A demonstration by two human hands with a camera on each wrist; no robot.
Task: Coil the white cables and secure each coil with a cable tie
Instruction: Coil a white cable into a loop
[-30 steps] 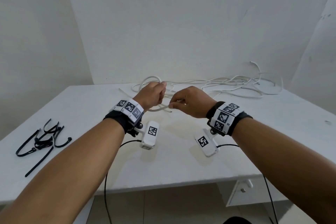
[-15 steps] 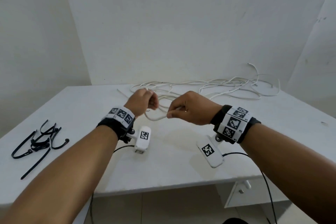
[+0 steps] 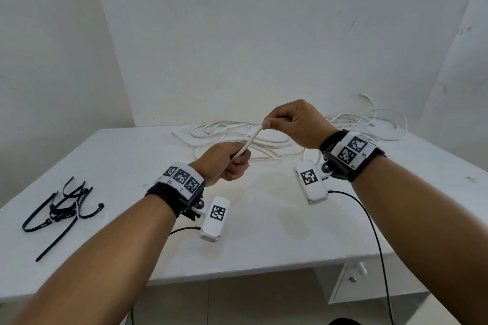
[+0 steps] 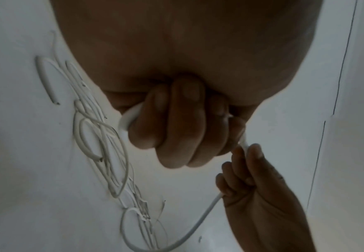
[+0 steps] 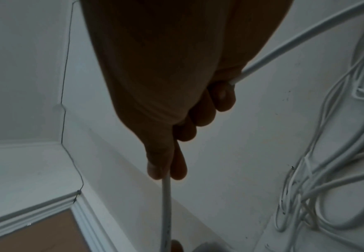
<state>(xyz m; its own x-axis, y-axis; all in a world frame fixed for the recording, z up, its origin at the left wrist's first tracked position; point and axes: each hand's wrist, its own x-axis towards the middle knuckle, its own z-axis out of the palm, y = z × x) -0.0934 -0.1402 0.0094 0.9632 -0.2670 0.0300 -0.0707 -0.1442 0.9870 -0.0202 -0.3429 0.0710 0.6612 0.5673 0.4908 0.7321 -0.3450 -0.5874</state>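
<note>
Two hands work one white cable above a white table in the head view. The left hand is curled into a fist round the cable's lower stretch, and the right hand, raised higher and farther back, pinches the same cable between thumb and forefinger, so a short straight length runs between them. Behind the hands, a loose tangle of white cables lies along the table's far edge by the wall. A heap of black cable ties lies well apart on the table's left side. Each wrist wears a black band with square markers and a small white camera.

From the left wrist, the left hand's fingers are wrapped tight over the cable, which leaves the fist on both sides. The right hand pinches it just beside the fist, and the cable then hangs in a slack curve below that hand. The tangle lies on the table behind.

From the right wrist, the right hand's thumb and forefinger press together on the cable, the other fingers curled around it, and the tangle lies at right.
</note>
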